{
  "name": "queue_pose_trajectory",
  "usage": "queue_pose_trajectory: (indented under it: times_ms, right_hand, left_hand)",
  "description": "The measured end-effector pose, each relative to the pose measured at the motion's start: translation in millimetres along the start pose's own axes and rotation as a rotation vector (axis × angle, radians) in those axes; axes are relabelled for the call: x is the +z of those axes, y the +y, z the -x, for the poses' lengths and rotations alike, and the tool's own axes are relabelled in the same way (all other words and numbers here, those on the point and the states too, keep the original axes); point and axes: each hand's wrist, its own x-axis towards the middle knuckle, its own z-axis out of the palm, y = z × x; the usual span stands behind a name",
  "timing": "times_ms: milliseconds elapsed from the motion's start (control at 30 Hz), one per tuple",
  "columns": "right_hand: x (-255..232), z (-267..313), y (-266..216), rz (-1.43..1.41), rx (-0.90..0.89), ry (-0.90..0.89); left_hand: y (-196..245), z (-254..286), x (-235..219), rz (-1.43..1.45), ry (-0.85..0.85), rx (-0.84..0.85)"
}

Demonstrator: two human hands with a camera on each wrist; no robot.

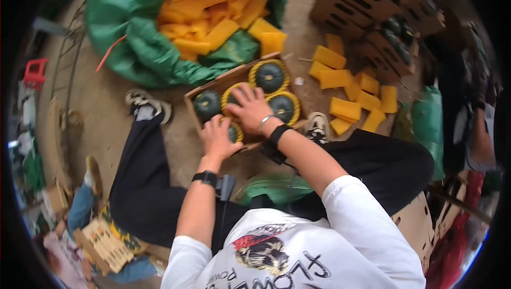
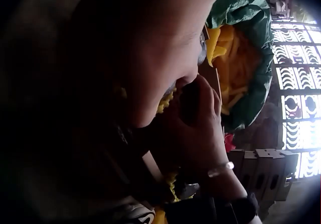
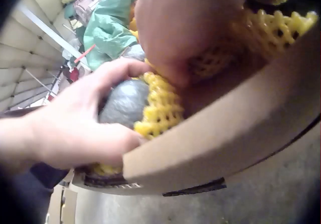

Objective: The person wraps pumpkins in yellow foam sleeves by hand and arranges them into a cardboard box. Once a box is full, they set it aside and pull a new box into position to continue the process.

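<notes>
A cardboard box (image 1: 218, 82) on the floor between the person's legs holds several dark green squashes, most in yellow foam nets. My left hand (image 1: 215, 139) grips the near-left squash (image 3: 123, 103) at the box's near wall; thumb and fingers spread around its sides in the right wrist view. My right hand (image 1: 251, 109) reaches over the middle squash (image 1: 232, 96), its fingers bent over the top and netting. A squash without visible netting (image 1: 207, 104) sits at the left. Netted ones, a far squash (image 1: 269, 77) and a right squash (image 1: 283, 107), fill the right side.
Beyond the box lies a green sack (image 1: 133, 39) full of yellow foam nets (image 1: 213, 12). More loose nets (image 1: 346, 109) are scattered on the floor at right. Cardboard boxes (image 1: 367, 1) are stacked at the far right, some holding squashes. Shoes (image 1: 149, 105) flank the box.
</notes>
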Motion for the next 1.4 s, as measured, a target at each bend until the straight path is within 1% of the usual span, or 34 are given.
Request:
queue_pose_trajectory:
  times_ms: [33, 100, 133, 200, 233, 267, 300, 333, 367, 400, 467, 500, 567, 600, 633, 667, 700, 733, 767, 800, 833, 867, 900, 933, 1000, 1033, 1067, 1133, 1167, 1200, 1267, 1300, 1333, 1400]
  right_hand:
    - [-4.2, 3.9, 5.2, -0.015, -0.058, -0.002]
    - [-29.2, 13.8, 17.3, -0.077, -0.146, -0.062]
    - [-36.1, 19.8, 29.3, -0.343, -0.087, 0.180]
    - [-62.3, 31.6, 77.3, -0.278, 0.293, 0.355]
    - [-49.5, 43.7, 115.0, -0.342, 0.586, 0.614]
    - [-54.3, 64.0, 151.5, -0.415, 0.872, 0.419]
    - [-31.7, 93.7, 186.7, -0.084, 0.862, 0.324]
    - [-38.4, 120.7, 202.1, 0.111, 0.826, -0.268]
    - [-18.9, 149.2, 213.0, 0.247, 0.862, -0.199]
    - [4.5, 182.9, 208.4, 0.484, 0.865, -0.081]
    - [1.3, 182.4, 196.0, 0.449, 0.983, -0.399]
    - [-5.0, 167.7, 193.4, 0.443, 0.963, -0.390]
    - [-28.3, 139.0, 176.0, 0.368, 0.846, -0.520]
    - [-61.9, 115.5, 155.3, 0.177, 0.904, -0.592]
    - [-72.1, 108.4, 147.8, 0.028, 0.860, -0.489]
    - [-88.7, 95.6, 130.9, -0.038, 0.812, -0.404]
    - [-106.5, 81.5, 109.0, -0.101, 0.760, -0.320]
    - [-119.2, 76.6, 85.2, -0.168, 0.660, -0.233]
    - [-138.2, 71.8, 54.2, -0.262, 0.582, -0.217]
    - [-135.1, 77.6, 35.8, -0.402, 0.443, -0.165]
    - [-144.9, 83.7, 8.2, -0.500, 0.296, -0.237]
    - [-148.0, 92.0, -16.3, -0.575, 0.192, -0.331]
    - [-135.8, 102.2, -25.9, -0.718, 0.158, -0.387]
    - [-117.8, 118.0, -28.2, -0.811, 0.133, -0.216]
    - [-105.4, 131.4, -34.9, -1.421, 0.509, -0.218]
    - [-104.8, 130.8, -37.3, -1.230, 0.451, -0.264]
    - [-106.6, 131.1, -41.3, -1.033, 0.294, -0.359]
    - [-111.6, 121.4, -53.1, -0.828, 0.209, -0.533]
    - [-108.6, 119.3, -50.5, -0.845, 0.218, -0.591]
    - [-79.8, 124.6, -35.1, -0.856, 0.088, -0.014]
    - [-96.6, 108.7, -30.3, -1.620, 0.644, 0.270]
    - [-108.3, 103.5, -31.7, -2.105, 0.601, 0.291]
    - [-120.4, 99.6, -40.4, -2.042, 0.648, 0.158]
    - [-103.3, 101.7, -49.1, -2.028, 0.506, -0.193]
  left_hand:
    - [-1.5, -0.1, 2.8, 0.009, 0.051, 0.041]
    - [0.3, 1.1, 5.9, -0.032, 0.040, 0.067]
    - [8.7, 1.6, -1.5, -0.084, -0.016, 0.031]
    - [23.7, 10.4, -5.8, -0.255, -0.041, -0.034]
    - [29.8, 9.9, -13.3, -0.216, -0.094, -0.047]
    - [32.9, 10.2, -20.1, -0.184, -0.150, -0.073]
    - [30.9, 11.4, -23.4, -0.093, -0.151, -0.079]
    - [29.3, 11.7, -29.3, -0.025, -0.166, -0.082]
    - [25.5, 12.9, -33.7, -0.024, -0.150, -0.103]
    - [22.8, 15.0, -37.3, -0.019, -0.133, -0.118]
    - [17.8, 18.1, -49.5, -0.031, -0.068, -0.142]
    - [15.9, 21.6, -54.4, 0.080, -0.033, -0.147]
    - [21.9, 34.5, -66.1, 0.243, 0.002, -0.144]
    - [26.8, 38.5, -67.3, 0.234, 0.005, -0.144]
    - [33.3, 41.8, -67.5, 0.336, -0.080, -0.117]
    - [42.2, 45.4, -66.4, 0.440, -0.166, -0.089]
    - [59.3, 50.0, -70.7, 0.639, -0.226, -0.104]
    - [76.5, 53.9, -74.8, 0.838, -0.282, -0.118]
    - [84.9, 57.0, -71.0, 1.020, -0.312, -0.126]
    - [89.8, 60.2, -68.8, 1.201, -0.342, -0.132]
    - [92.7, 61.6, -73.7, 1.342, -0.403, -0.116]
    - [93.1, 63.8, -70.9, 1.502, -0.408, -0.069]
    - [84.1, 65.8, -73.2, 1.404, -0.535, -0.037]
    - [74.1, 69.0, -76.6, 1.302, -0.662, -0.010]
    - [62.2, 76.0, -81.0, 1.329, -0.654, -0.069]
    - [58.2, 80.1, -81.6, 1.359, -0.649, -0.127]
    - [56.7, 82.7, -80.3, 1.363, -0.645, -0.132]
    - [57.9, 82.3, -78.2, 0.733, -0.494, 0.110]
    - [59.6, 84.5, -79.7, 0.741, -0.455, 0.087]
    - [52.7, 85.0, -80.6, 0.759, -0.426, 0.072]
    - [43.5, 87.1, -78.1, 1.350, -0.645, 0.028]
    - [41.4, 85.0, -75.9, 1.293, -0.495, 0.177]
    - [42.9, 85.1, -74.6, 1.306, -0.481, 0.169]
    - [47.6, 77.7, -77.0, 1.450, -0.099, -0.014]
